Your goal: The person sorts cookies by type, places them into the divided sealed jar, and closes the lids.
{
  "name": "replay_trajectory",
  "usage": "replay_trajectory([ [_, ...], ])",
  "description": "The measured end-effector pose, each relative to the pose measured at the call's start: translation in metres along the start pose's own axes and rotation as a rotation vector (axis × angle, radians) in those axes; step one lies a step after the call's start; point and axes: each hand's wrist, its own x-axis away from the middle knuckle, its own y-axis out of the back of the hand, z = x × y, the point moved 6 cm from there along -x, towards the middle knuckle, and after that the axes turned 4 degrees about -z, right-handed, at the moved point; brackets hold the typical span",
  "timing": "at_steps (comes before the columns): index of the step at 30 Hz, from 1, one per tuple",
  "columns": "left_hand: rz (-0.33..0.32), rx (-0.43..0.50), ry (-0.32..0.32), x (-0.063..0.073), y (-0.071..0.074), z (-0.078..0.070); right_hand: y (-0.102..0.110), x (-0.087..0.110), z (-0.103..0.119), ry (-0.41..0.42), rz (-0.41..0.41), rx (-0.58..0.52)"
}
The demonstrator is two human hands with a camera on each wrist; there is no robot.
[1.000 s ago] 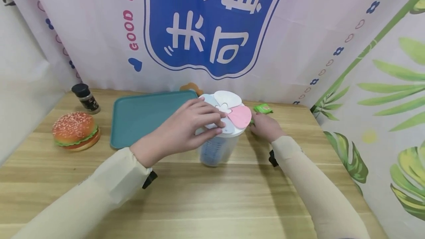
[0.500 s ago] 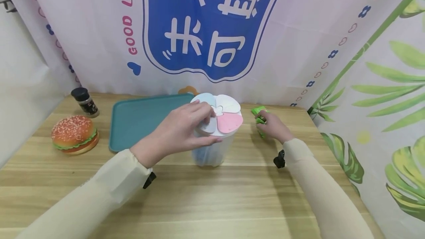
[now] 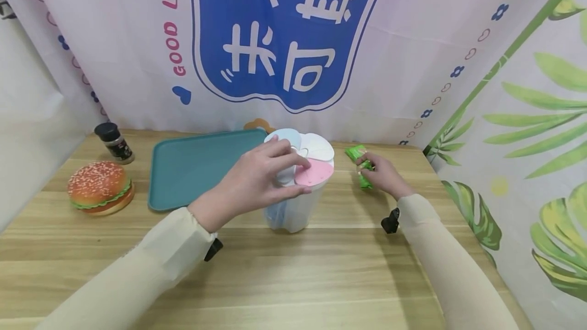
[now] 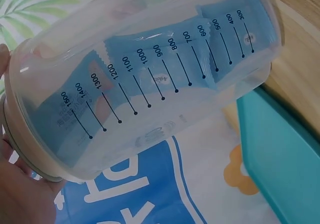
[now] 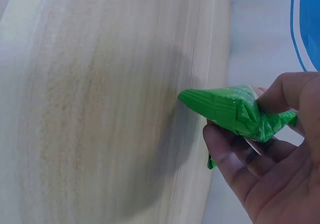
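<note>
A clear food storage container with a flower-shaped lid stands upright on the table. The flaps of its lid are blue, white, pink and grey. My left hand grips the lid with bent fingers, one fingertip on the pink flap and the thumb near the rim. Through the wall, in the left wrist view, blue packets show behind printed measuring marks. To the right, my right hand pinches a green snack packet between thumb and fingers, close above the table. Another green packet lies just behind it.
A teal tray lies behind my left hand. Farther left are a toy hamburger and a black-capped seasoning jar. A printed cloth hangs along the table's back edge.
My left hand has shifted across the lid, its fingertip now on the pink flap. My right hand has moved right, away from the container, with the green packet now plainly visible between its fingers.
</note>
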Motion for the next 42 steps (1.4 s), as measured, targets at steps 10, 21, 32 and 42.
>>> replay_trajectory([
  [10, 0.022, 0.063, -0.025, 0.003, 0.002, -0.002, 0.001, 0.003, 0.000, 0.007, -0.042, -0.014],
  [21, 0.006, 0.116, -0.080, 0.013, 0.005, 0.001, 0.006, 0.007, -0.007, -0.042, -0.064, -0.072],
  [32, 0.005, 0.145, -0.106, 0.021, 0.008, 0.007, 0.006, 0.010, -0.011, -0.023, -0.068, -0.065],
  [42, -0.071, 0.148, -0.142, 0.024, 0.005, 0.007, 0.007, 0.013, -0.011, 0.015, -0.064, -0.058],
])
